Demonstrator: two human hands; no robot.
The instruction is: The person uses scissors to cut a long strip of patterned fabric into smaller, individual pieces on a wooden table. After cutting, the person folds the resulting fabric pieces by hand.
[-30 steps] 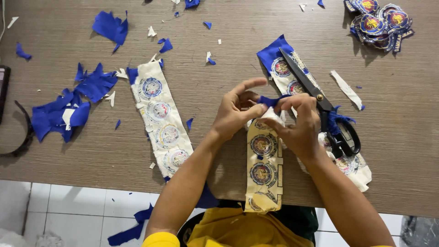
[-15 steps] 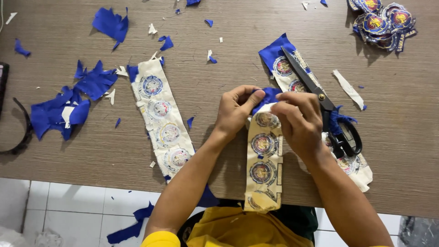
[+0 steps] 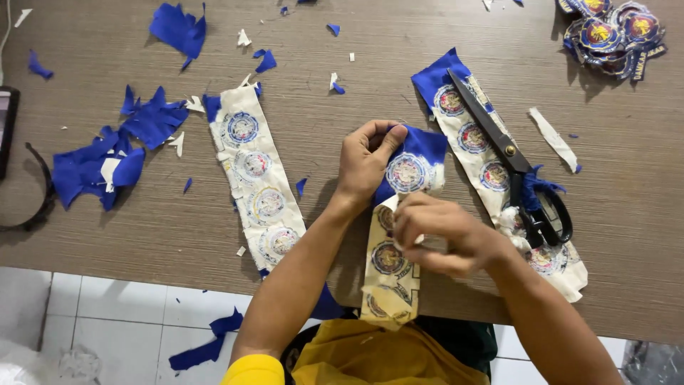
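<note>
patch strip (image 3: 390, 260): long cream cloth strip with round embroidered emblems in a row, held over the desk's near edge, lower end hanging off toward the lap; top end folded back to show blue cloth (image 3: 420, 146).
left hand (image 3: 365, 158): closed, top of the strip pinched between thumb and fingers at the blue part.
right hand (image 3: 438, 235): closed on the strip's middle, fingers curled over its right edge; what the fingertips pinch is hidden.
handling: judged light, soft and floppy; sags where unsupported; frayed edges could pull loose; embroidered rounds likely stiffer than the cloth between.
where to take hold: best gripped at the edges or between emblems, with two hands, so it is kept taut.
second strip (image 3: 255, 178): lies flat on the desk, left of the left arm, apart from it.
third strip (image 3: 474, 135): lies right of the hands, under the scissors.
scissors (image 3: 513, 164): black-handled, blades shut, untouched.
blue scraps (image 3: 107, 153): scattered at left of desk (image 3: 142, 235).
cut patches (image 3: 613, 36): pile at far right corner.
</note>
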